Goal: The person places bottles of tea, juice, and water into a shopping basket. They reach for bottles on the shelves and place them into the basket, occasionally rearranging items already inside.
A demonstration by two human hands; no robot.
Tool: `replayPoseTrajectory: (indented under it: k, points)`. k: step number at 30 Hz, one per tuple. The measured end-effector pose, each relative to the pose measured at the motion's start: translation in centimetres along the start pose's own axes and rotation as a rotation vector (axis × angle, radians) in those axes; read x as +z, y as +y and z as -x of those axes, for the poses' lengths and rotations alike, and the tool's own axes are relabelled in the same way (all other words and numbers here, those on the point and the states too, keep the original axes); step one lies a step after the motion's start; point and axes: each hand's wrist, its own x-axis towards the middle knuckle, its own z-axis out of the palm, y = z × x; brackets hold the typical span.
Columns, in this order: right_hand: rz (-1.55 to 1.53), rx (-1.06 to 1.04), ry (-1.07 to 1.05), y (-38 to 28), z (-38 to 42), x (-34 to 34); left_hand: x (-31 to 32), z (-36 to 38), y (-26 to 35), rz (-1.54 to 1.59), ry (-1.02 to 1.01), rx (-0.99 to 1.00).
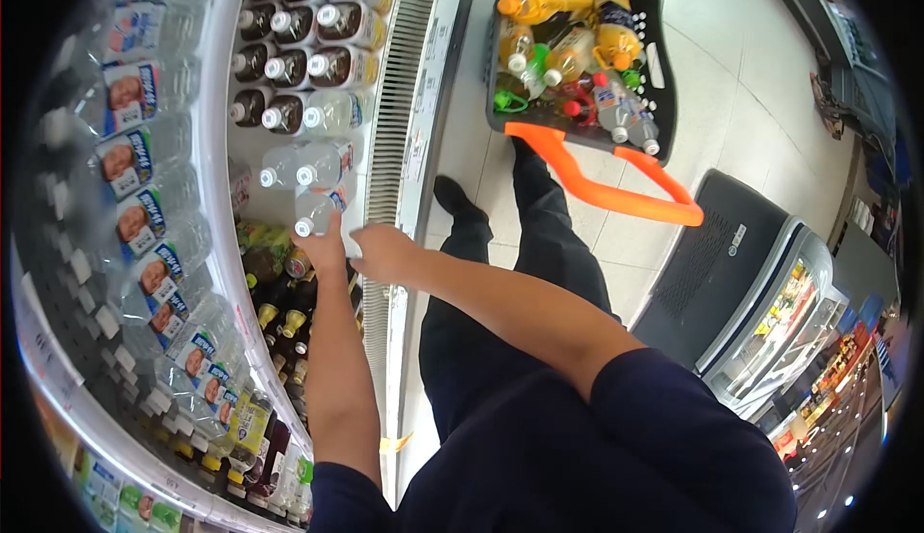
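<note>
- Head view: the nearest clear bottle (318, 208) stands upright, as far as we can judge, on the shelf (359, 186), its long axis rising off it with the white cap toward us.
- Our left hand (325, 249) is the nearer one, touching this bottle from our body's side; its fingers curl narrowly about the bottle's upper part, so the bottle lies just ahead of our palm.
- Our right hand (385, 252) reaches in over the grille (397, 71) from the right, fingers parted and apart from the bottle, which lies left and slightly ahead of them; we see nothing in it.
- Two more clear bottles stand just beyond ours, making three; a fourth (332, 112) stands beside the brown bottles (286, 71).
- We count eleven brown bottles with white caps fully in sight, with others cut off at the top.
- Well to our right we see one basket (666, 114) with one orange handle (606, 194); two large orange-filled bottles (614, 25) lie among overlapping smaller ones that we cannot count surely.
</note>
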Motion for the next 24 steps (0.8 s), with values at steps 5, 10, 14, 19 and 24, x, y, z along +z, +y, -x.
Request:
replayPoseTrajectory:
  k: [5, 10, 14, 19, 24]
  points:
    - [0.064, -0.235, -0.118, -2.5, 12.6, -10.1, 0.6, 8.0, 2.6, -0.164, -0.381, -0.016]
    - [-0.149, -0.168, 0.026, -2.8, 23.2, -22.2, 3.0, 17.5, 10.0, -0.088, -0.605, 0.093]
    - [0.245, -0.101, 0.476, 1.4, 28.1, -27.6, 4.3, 23.4, 23.2, 0.103, -0.636, 0.355]
    - [0.539, -0.094, 0.584, 7.8, 29.7, -28.8, 6.0, 26.0, 36.4, -0.09, -0.562, 0.941]
    - [0.586, 0.173, 0.23, 8.0, 29.6, -30.7, 8.9, 25.8, 39.4, -0.599, -0.848, 1.132]
